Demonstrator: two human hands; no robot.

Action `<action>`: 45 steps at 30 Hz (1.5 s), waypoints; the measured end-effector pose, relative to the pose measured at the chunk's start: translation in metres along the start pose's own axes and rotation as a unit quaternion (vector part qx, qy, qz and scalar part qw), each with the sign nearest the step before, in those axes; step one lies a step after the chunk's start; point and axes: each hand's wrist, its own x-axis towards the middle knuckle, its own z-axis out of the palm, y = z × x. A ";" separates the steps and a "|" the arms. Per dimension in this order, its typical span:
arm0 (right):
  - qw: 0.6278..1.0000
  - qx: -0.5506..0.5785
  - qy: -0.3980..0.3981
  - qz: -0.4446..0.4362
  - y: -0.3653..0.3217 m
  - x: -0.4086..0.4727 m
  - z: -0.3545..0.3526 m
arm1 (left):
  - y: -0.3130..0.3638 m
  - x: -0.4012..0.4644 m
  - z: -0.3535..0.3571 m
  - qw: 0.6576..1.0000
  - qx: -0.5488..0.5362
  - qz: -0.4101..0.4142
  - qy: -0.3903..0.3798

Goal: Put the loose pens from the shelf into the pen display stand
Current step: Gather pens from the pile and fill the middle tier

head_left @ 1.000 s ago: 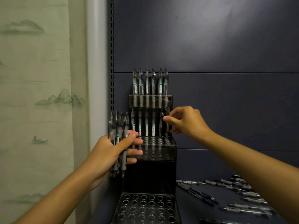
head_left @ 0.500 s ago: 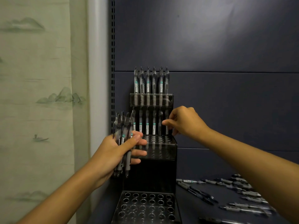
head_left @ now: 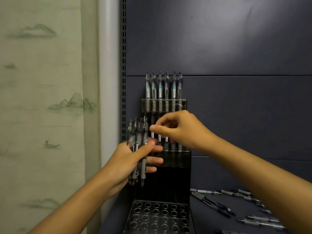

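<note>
A black tiered pen display stand (head_left: 168, 181) stands against the dark blue back panel. Its top tier holds a row of upright pens (head_left: 163, 86). More pens stand in the middle tier, partly hidden behind my hands. The bottom tier (head_left: 160, 217) shows only bare holes. My left hand (head_left: 131, 161) grips a bundle of pens (head_left: 137, 137) upright, just left of the stand. My right hand (head_left: 182, 130) is in front of the middle tier, thumb and forefinger slightly apart beside the bundle's tops, with nothing seen between them.
Several loose pens (head_left: 217, 206) lie scattered on the dark shelf to the right of the stand, partly under my right forearm. A slotted shelf upright (head_left: 124, 65) and a pale printed curtain (head_left: 42, 107) close off the left side.
My right hand has moved left, from the right end of the middle tier to the bundle's tops. My left hand has brought the bundle slightly right, closer to the stand.
</note>
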 end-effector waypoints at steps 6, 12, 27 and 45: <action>0.998 0.055 -0.032 0.005 -0.010 -0.001 0.014 | 0.004 -0.003 -0.001 0.999 -0.010 0.020 -0.026; 0.993 0.118 -0.026 0.015 -0.014 0.000 0.021 | 0.005 -0.008 -0.005 0.999 -0.026 0.034 -0.015; 0.969 0.199 0.145 0.029 -0.027 0.036 -0.002 | 0.001 -0.025 -0.048 0.999 0.002 -0.015 0.041; 0.991 0.077 0.096 0.052 0.010 0.046 0.037 | -0.007 -0.027 -0.057 0.998 0.026 -0.024 0.048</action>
